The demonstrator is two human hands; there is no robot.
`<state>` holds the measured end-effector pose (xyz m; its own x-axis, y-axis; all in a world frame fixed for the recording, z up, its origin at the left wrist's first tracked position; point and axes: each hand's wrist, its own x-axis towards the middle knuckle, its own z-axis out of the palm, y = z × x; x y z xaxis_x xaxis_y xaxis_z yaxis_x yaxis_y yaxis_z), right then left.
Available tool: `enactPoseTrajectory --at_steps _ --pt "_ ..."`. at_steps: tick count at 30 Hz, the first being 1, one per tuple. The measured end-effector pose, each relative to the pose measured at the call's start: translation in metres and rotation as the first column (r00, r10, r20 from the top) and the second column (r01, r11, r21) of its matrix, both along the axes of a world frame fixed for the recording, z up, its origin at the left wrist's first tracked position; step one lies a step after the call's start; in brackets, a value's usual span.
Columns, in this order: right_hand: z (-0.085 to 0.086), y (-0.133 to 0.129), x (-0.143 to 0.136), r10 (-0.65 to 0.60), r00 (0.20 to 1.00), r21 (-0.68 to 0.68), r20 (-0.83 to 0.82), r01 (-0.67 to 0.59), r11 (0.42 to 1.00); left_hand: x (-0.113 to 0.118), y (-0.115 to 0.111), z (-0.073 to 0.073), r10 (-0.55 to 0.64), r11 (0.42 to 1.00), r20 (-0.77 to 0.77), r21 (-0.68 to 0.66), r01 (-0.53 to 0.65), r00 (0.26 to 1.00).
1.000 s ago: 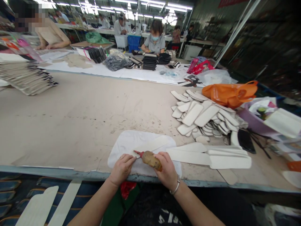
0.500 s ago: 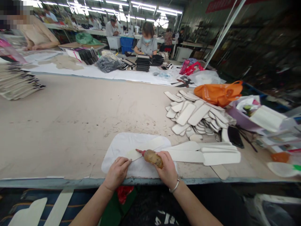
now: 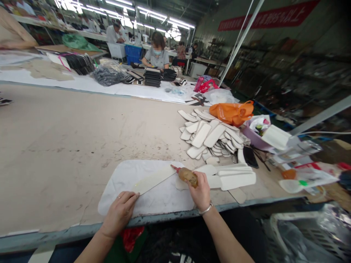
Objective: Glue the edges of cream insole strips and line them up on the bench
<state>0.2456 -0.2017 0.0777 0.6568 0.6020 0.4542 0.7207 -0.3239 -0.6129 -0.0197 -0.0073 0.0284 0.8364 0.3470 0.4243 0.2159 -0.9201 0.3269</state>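
- Left hand [image 3: 120, 211] has its fingertips at the near-left end of the strip [image 3: 156, 179]; whether they pinch or only press cannot be told.
- Right hand [image 3: 200, 191] is wrapped around the bottle [image 3: 187, 176], red nozzle [image 3: 174, 168] pointing left and slightly away from the person.
- Strip lies on the white sheet [image 3: 115, 184], ahead of and between the hands, its long axis slanting from near left to far right.
- Nozzle tip is at the strip's far-right end, the right hand nearer there; contact is unclear.
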Motion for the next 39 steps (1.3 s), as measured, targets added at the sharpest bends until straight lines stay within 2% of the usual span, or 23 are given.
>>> enactPoseTrajectory --at_steps 3,6,10,13,17,22,30,39 --pt "0.001 -0.002 0.007 -0.060 0.998 0.005 0.027 0.060 0.998 0.000 0.000 -0.001 -0.001 1.000 0.002 -0.002 0.001 1.000" --pt "0.006 -0.001 -0.001 -0.045 0.999 0.039 0.007 0.045 0.998 0.001 -0.001 0.002 0.000 1.000 -0.006 -0.012 0.000 1.000" --pt "0.016 0.008 -0.033 0.133 0.988 0.088 -0.072 -0.127 0.988 0.002 -0.005 0.010 0.040 0.998 -0.027 -0.043 -0.041 0.999" --pt "0.020 0.019 -0.062 0.284 0.945 0.074 -0.160 -0.275 0.959 0.003 -0.007 0.015 0.037 0.997 -0.045 -0.063 -0.040 0.998" --pt "0.019 0.033 -0.082 0.375 0.908 0.050 -0.189 -0.372 0.927 0.003 -0.007 0.015 0.023 0.997 -0.021 -0.073 -0.024 1.000" --pt "0.017 0.038 -0.082 0.381 0.907 0.031 -0.179 -0.382 0.924 0.003 -0.007 0.012 0.014 0.994 -0.002 -0.109 -0.014 1.000" --pt "0.021 0.020 -0.083 0.359 0.888 0.004 -0.286 -0.374 0.928 0.002 -0.007 0.012 0.010 0.993 0.002 -0.121 -0.010 1.000" --pt "0.029 -0.001 -0.063 0.218 0.931 -0.063 -0.291 -0.246 0.967 0.002 -0.004 0.010 -0.008 0.996 0.000 -0.089 0.008 1.000"
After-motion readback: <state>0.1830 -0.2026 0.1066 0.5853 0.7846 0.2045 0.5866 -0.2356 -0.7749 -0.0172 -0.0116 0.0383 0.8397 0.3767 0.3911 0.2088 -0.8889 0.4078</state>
